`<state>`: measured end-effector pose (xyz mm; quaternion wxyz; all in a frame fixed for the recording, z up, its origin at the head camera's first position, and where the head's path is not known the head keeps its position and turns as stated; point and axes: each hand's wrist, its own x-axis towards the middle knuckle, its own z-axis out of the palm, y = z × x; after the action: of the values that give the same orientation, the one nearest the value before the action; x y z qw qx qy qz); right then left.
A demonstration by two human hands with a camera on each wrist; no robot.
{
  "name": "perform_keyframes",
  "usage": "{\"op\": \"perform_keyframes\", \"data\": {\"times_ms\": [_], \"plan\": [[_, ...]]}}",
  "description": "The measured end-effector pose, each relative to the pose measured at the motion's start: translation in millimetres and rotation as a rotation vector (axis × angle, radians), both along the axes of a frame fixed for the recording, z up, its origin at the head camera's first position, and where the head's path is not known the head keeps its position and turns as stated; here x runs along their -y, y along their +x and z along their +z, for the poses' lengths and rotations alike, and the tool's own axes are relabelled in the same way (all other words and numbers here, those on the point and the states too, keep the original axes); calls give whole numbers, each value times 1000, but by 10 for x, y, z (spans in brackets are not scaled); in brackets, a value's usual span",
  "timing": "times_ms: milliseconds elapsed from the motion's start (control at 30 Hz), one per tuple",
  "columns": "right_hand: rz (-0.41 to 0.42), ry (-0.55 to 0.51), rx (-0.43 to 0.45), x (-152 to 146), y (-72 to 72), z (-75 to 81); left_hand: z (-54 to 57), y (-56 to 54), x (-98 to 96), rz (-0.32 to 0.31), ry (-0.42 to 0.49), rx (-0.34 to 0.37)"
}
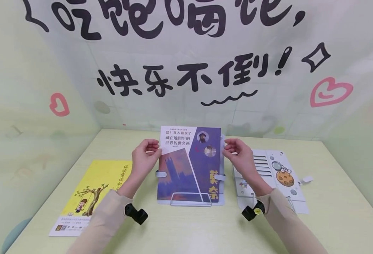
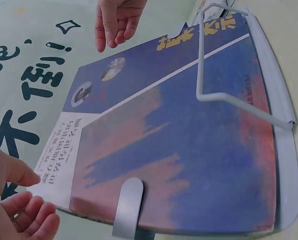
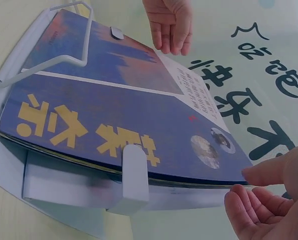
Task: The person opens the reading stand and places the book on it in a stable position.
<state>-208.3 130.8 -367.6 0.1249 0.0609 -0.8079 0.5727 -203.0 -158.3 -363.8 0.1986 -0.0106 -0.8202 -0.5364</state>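
A blue and white picture book (image 1: 189, 165) with yellow lettering stands tilted back on a pale book stand (image 1: 222, 197). Two side clips (image 1: 161, 174) and a white wire holder (image 2: 200, 60) sit across its front. My left hand (image 1: 144, 158) is at the book's upper left edge, with its thumb by the cover's corner and its fingers loosely curved. At the upper right edge, my right hand (image 1: 241, 155) has a similar loose curve, its thumb and fingertips close to the corner. Whether either hand presses the book is hard to tell.
A yellow book (image 1: 92, 190) lies flat on the left, partly under my left forearm. On the right lies a white stand with an astronaut print (image 1: 283, 173), partly behind my right forearm. The pale table (image 1: 186, 229) meets a decorated wall (image 1: 161, 116) at the back.
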Motion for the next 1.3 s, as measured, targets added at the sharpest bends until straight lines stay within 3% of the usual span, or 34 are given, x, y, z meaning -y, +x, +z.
{"op": "perform_keyframes", "data": {"times_ms": [133,367,667,933,1300], "plan": [[5,-14,19,-79,31,21,27,34,-110,-24,22,-63],[-6,-9,34,-256,76,65,88,61,-312,-110,96,-68],[-31,18,26,-520,104,57,141,50,-631,-200,93,-96],[-44,33,22,-733,117,-10,122,39,-953,-397,63,-139],[-109,36,26,-1019,173,-63,63,12,-1385,-535,23,-63]]}}
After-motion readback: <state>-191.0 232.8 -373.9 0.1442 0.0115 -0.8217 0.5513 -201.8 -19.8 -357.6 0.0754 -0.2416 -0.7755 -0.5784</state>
